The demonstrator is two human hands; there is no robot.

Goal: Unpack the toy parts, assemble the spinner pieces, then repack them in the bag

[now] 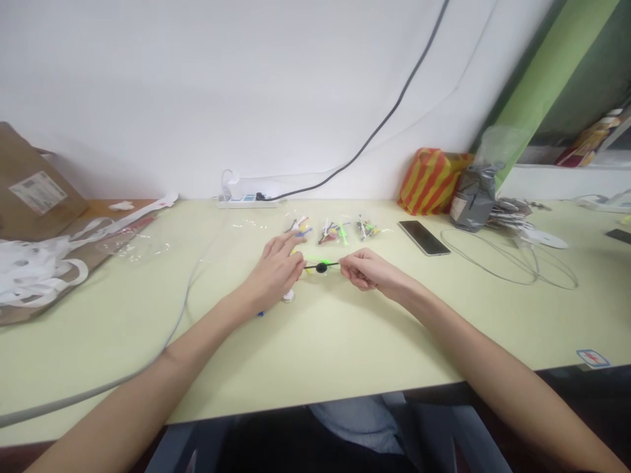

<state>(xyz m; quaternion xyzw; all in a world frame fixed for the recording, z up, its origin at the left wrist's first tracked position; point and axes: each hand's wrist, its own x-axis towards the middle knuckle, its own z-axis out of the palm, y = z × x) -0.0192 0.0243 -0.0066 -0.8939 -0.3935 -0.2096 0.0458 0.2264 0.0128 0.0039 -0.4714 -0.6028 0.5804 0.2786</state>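
- Hands met at the middle of the table (345, 341) in the head view: the left hand (273, 272) pinched one end of a thin rod (329, 265), the right hand (367, 270) pinched the other, so it hung level between them, just above the tabletop.
- Rod carried a small black round piece (322, 267) midway, with a bright green bit beside the left fingertips; gripping both ends seemingly kept that bead steady.
- Both hands were closed on the rod, fingers curled, thumbs pressing.
- Just behind them lay three clear little bags (332, 231) of colourful plastic parts, glossy and crinkled, in a row within easy reach.
- Further right sat a flat black phone (424, 237), a striped orange-and-yellow bag (430, 180) and a loop of thin grey wire (513, 263).
- Left side held a brown cardboard box (34, 190) with white strips (34, 276) spilling out; a white power strip (244, 199) sat against the wall.
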